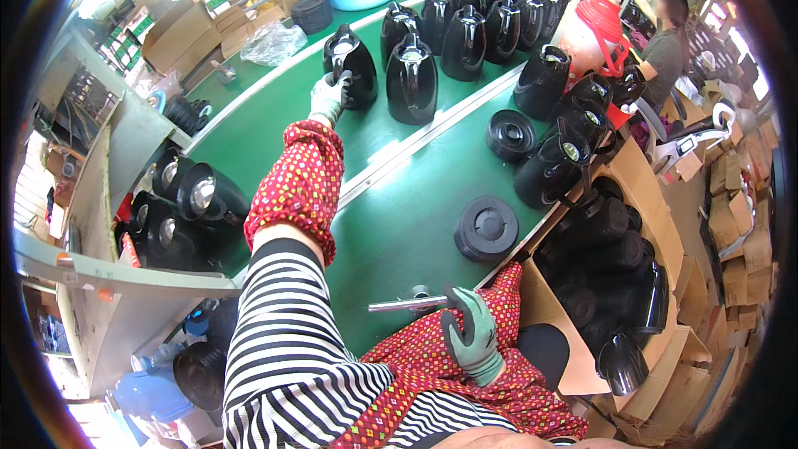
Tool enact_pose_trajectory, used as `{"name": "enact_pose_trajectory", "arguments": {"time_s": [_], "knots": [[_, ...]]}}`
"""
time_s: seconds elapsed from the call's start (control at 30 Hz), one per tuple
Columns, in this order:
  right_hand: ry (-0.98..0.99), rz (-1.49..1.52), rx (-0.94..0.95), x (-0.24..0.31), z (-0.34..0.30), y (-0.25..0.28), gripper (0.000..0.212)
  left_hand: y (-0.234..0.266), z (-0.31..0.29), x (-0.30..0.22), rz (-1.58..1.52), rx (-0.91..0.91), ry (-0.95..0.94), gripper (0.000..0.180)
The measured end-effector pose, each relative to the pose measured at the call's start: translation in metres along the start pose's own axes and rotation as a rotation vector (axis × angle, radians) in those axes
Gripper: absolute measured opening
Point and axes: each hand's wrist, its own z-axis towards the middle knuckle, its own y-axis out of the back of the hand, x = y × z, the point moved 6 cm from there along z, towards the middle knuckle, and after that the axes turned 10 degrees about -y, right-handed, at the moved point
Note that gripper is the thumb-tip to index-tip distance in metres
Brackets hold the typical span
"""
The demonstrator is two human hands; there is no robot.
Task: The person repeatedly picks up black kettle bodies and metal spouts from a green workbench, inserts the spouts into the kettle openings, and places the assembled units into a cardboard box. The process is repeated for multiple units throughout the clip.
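Two gloved hands at a green worktable; directions run from the centre of view. Between 11 and 12 o'clock, the worker's left hand grips the handle of a glossy black jug, beyond the pale rail that divides the tabletop. A second handled jug stands just beside it, and rows of jugs crowd 1 o'clock; open surface extends at 10. At 5 o'clock, the right hand has half-curled fingers at the end of a metal rod; whether they grip it, I cannot tell. Bare green spans the centre, bounded toward 3 to 4 o'clock by stacked black lids. Farther out at 4, a cardboard carton of black vessels adjoins the table's edge, narrowing the room there.
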Motion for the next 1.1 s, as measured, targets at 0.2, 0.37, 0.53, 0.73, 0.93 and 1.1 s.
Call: {"name": "enact_pose_trajectory", "arguments": {"time_s": [0.2,0.37,0.53,0.73,0.93,1.1], "knots": [[-0.008,-0.001,0.010,-0.005,0.002,0.004,0.038,-0.002,-0.042,-0.045,0.545,-0.140,-0.199,0.091],[-0.006,0.042,0.026,-0.015,-0.003,0.003,0.032,0.062,-0.173,-0.069,0.654,-0.122,-0.286,0.101],[-0.007,0.056,0.009,0.003,-0.003,-0.001,0.033,0.213,-0.258,-0.113,0.965,-0.357,-0.285,0.101],[0.042,0.033,0.008,0.004,-0.007,-0.003,0.030,0.296,-0.240,-0.097,1.206,-0.365,-0.105,0.070],[0.022,0.015,-0.022,0.024,-0.001,0.005,0.047,0.230,-0.284,-0.148,0.889,-0.099,-0.364,0.041],[-0.375,0.532,0.229,0.042,0.027,0.000,0.084,0.108,-0.373,-0.259,0.588,0.216,-0.741,0.032]]}}
